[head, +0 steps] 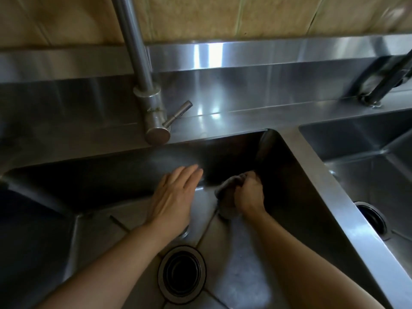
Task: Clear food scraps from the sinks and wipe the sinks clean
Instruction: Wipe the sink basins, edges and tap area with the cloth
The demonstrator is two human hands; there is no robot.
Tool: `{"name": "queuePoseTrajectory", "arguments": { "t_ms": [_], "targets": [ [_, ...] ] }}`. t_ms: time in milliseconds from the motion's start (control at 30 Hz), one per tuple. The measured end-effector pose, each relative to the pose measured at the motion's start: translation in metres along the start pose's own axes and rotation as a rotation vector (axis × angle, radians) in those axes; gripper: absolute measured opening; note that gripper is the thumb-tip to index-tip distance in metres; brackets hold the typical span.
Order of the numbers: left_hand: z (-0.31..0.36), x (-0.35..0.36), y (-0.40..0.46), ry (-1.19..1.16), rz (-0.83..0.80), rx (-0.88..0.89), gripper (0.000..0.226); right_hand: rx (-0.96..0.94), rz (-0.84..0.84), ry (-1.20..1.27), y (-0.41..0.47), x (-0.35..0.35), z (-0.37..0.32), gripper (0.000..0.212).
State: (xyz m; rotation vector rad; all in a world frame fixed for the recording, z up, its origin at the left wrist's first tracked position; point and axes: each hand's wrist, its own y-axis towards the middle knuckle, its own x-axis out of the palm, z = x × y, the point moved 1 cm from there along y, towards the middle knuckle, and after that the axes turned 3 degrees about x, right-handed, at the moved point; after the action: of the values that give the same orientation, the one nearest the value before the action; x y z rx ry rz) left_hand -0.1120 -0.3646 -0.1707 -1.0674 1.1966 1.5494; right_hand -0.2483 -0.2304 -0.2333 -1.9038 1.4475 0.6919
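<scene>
Both my hands are down in the left steel sink (pixel 287 170). My right hand (pixel 249 192) grips a bunched grey cloth (pixel 225 195) at the foot of the back wall, near the far right corner. My left hand (pixel 176 195) lies flat with straight fingers against the back wall and the basin floor. The open round drain (pixel 181 273) sits in the basin floor below my left forearm. I see no food scraps in this basin.
A steel tap (pixel 153 112) with a side lever rises from the ledge behind the left sink. A second sink (pixel 356 157) with its own drain (pixel 372 217) lies to the right, past a narrow steel divider. A dark fitting (pixel 383 88) stands at the back right.
</scene>
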Motion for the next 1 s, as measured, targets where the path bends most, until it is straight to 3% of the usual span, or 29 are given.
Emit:
{"name": "queuePoseTrajectory", "arguments": {
  "t_ms": [100,167,233,333,433,533,667,800,1000],
  "targets": [
    [-0.007,0.017,-0.018,-0.051,-0.136,-0.13,0.08,-0.032,0.004,-0.252,-0.011,0.0,0.015,0.025],
    [-0.013,0.03,-0.026,-0.068,-0.236,-0.214,0.074,-0.138,-0.001,-0.55,-0.012,0.002,0.019,0.037],
    [-0.02,0.043,-0.03,-0.077,-0.326,-0.308,0.072,-0.161,-0.106,-0.671,-0.01,0.005,0.022,0.051],
    [-0.025,0.06,-0.036,-0.103,-0.487,-0.458,0.089,-0.138,-0.256,-0.619,-0.007,0.015,0.036,0.068],
    [-0.026,0.076,-0.042,-0.103,-0.599,-0.566,0.107,-0.126,-0.231,-0.53,-0.004,0.023,0.05,0.071],
    [-0.025,0.089,-0.042,-0.09,-0.607,-0.628,0.112,-0.161,-0.208,-0.562,0.005,0.029,0.053,0.07],
    [-0.028,0.097,-0.037,-0.028,-0.616,-0.612,0.11,-0.166,-0.175,-0.56,0.02,0.036,0.046,0.08],
    [-0.024,0.097,-0.038,-0.032,-0.593,-0.532,0.092,-0.167,-0.149,-0.611,0.021,0.04,0.05,0.081],
    [-0.005,0.071,-0.07,0.134,-0.508,-0.15,0.079,-0.197,-0.129,-0.617,0.018,0.038,0.047,0.078]
  ]
}}
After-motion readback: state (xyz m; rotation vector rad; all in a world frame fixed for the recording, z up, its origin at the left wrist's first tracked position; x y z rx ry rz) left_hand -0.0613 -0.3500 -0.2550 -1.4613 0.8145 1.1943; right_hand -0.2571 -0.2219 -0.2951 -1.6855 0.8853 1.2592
